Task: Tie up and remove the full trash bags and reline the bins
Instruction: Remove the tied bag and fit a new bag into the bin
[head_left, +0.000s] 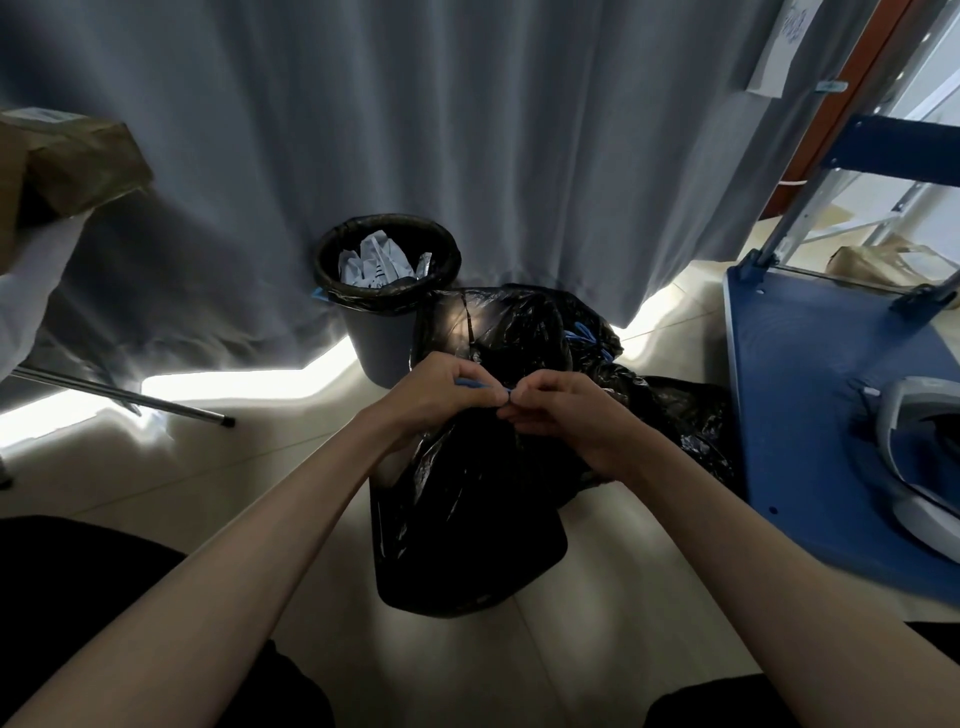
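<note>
A full black trash bag stands on the floor right in front of me. My left hand and my right hand meet above its gathered top, each pinching an end of the bag's thin blue drawstring. Behind it lies a second black bag with blue ties showing. A dark round bin lined with a black bag stands by the curtain, with crumpled white paper inside.
A grey curtain hangs across the back. A blue platform cart carrying a white device sits at the right. A metal pole lies on the floor at the left, below a brown cardboard box.
</note>
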